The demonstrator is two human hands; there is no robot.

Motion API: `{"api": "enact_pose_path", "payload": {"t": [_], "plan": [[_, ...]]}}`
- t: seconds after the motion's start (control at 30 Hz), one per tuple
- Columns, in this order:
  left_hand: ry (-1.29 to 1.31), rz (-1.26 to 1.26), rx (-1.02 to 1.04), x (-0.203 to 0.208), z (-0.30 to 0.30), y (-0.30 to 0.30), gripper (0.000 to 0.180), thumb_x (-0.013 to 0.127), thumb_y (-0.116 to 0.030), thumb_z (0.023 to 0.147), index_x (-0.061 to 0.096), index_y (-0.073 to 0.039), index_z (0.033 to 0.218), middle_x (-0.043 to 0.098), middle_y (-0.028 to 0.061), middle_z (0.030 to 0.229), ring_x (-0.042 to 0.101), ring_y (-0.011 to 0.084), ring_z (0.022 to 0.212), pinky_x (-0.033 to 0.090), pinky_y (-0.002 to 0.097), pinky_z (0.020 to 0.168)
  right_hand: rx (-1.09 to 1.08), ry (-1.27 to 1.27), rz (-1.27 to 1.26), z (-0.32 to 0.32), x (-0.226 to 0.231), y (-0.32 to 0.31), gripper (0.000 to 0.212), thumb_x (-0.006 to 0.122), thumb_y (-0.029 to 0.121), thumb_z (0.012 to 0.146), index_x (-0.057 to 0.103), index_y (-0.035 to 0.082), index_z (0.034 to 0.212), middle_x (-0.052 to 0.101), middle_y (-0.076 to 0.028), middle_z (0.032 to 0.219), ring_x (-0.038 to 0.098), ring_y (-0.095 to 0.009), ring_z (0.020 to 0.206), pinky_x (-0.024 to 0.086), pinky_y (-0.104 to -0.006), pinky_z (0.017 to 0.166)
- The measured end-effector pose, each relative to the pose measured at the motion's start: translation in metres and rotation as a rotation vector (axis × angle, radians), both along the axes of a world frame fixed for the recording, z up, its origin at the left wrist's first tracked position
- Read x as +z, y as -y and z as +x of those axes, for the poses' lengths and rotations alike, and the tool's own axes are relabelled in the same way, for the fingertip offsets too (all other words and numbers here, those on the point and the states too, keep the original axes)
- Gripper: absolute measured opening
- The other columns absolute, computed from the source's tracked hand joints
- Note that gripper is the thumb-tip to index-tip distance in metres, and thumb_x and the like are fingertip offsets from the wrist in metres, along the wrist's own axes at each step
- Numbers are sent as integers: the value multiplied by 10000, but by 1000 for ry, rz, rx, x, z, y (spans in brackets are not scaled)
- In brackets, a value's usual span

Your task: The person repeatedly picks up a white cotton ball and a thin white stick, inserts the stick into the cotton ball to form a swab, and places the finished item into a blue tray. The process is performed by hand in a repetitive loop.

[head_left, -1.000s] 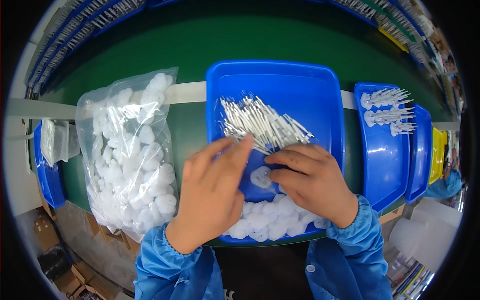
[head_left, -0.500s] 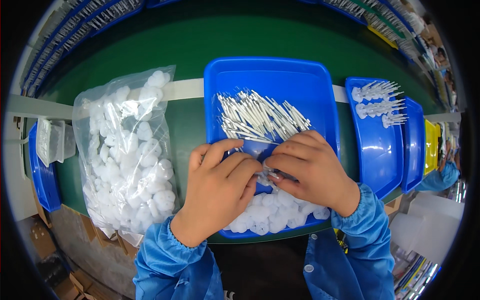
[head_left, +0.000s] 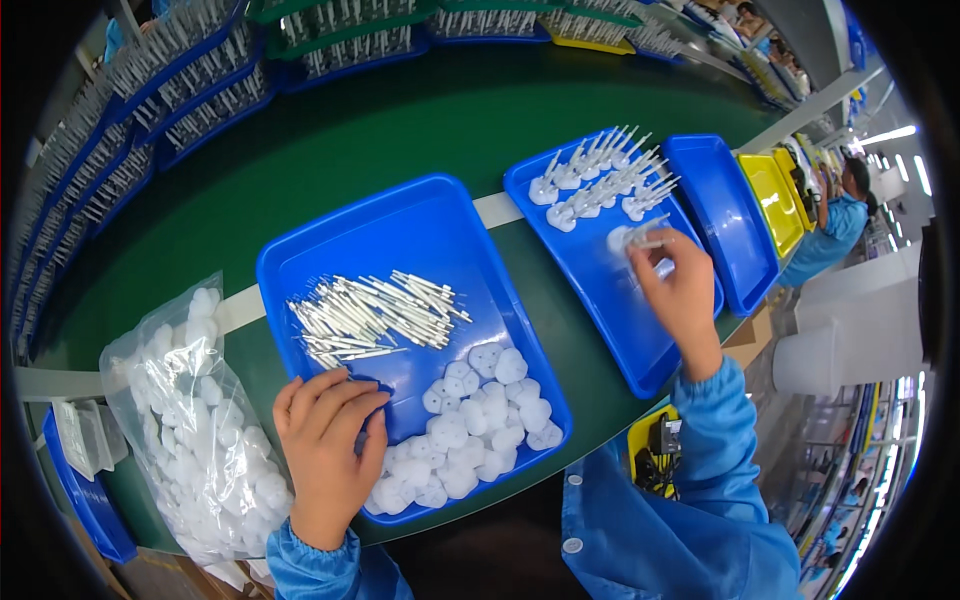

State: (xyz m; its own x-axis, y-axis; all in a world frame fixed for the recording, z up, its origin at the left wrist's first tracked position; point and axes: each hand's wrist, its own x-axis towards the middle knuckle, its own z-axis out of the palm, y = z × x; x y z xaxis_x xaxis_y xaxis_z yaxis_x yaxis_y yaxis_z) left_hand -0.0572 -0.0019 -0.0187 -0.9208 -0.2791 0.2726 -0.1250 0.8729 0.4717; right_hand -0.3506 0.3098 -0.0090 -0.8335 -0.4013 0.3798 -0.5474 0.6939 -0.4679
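Observation:
My right hand (head_left: 680,290) pinches a white plastic piece with thin pins (head_left: 635,235) above the blue tray on the right (head_left: 620,320). In that tray, several like pieces (head_left: 600,180) stand in rows at the far end, pins upward. My left hand (head_left: 335,440) is over the near left edge of the larger blue tray (head_left: 400,215), fingers loosely bent, with nothing visible in it. Beyond its fingertips lies a pile of thin white rods with metallic ends (head_left: 380,315). Round white translucent plastic discs (head_left: 465,430) are heaped in the tray's near right part.
A clear plastic bag of white pieces (head_left: 195,430) lies at the left, beside clear containers (head_left: 85,435). Farther right are another blue tray (head_left: 720,220) and a yellow tray (head_left: 775,200). Stacked trays of pinned pieces (head_left: 340,45) line the back. A co-worker (head_left: 835,230) is at the right.
The view has turned right. My hands were together over the large tray; now my right hand is over the right tray with the pinned piece, and my left has moved apart from it.

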Motion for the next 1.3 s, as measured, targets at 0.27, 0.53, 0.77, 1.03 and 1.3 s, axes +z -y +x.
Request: {"api": "enact_pose_path", "payload": {"t": [0.27,0.53,0.77,1.03,1.3], "plan": [[-13,8,30,-1,2,2,188,777,-42,869,805,-98,1046,780,56,1135,684,306,1220,393,528,1183,-43,82,79,-11,-25,-23,237,842,187,927,749,51,1097,774,-102,960,736,-258,731,578,-379,681],[-27,-27,9,2,-2,3,175,782,-41,871,801,-90,1037,779,64,1130,693,309,1195,420,521,1146,118,75,165,-16,-8,-10,251,805,168,935,774,58,1158,756,-115,1133,748,-290,887,616,-412,785],[-21,-22,14,9,2,0,173,792,-56,876,808,-102,1042,780,58,1133,695,305,1191,422,534,1166,238,-61,263,-20,-8,4,224,791,172,921,777,77,1124,759,-106,1161,746,-338,1067,620,-433,902],[-1,-50,23,13,19,4,180,817,-102,879,821,-124,1058,783,28,1160,696,290,1197,401,542,1192,316,-198,215,-17,-12,33,204,758,138,933,774,100,1133,752,-94,1089,755,-334,994,626,-442,830],[50,-40,-35,22,31,6,299,825,-110,863,806,-111,1162,773,61,1227,675,327,1269,409,583,1199,364,-216,225,-14,-18,53,243,705,118,978,781,126,1209,739,-104,1020,762,-347,948,626,-452,800]]}}
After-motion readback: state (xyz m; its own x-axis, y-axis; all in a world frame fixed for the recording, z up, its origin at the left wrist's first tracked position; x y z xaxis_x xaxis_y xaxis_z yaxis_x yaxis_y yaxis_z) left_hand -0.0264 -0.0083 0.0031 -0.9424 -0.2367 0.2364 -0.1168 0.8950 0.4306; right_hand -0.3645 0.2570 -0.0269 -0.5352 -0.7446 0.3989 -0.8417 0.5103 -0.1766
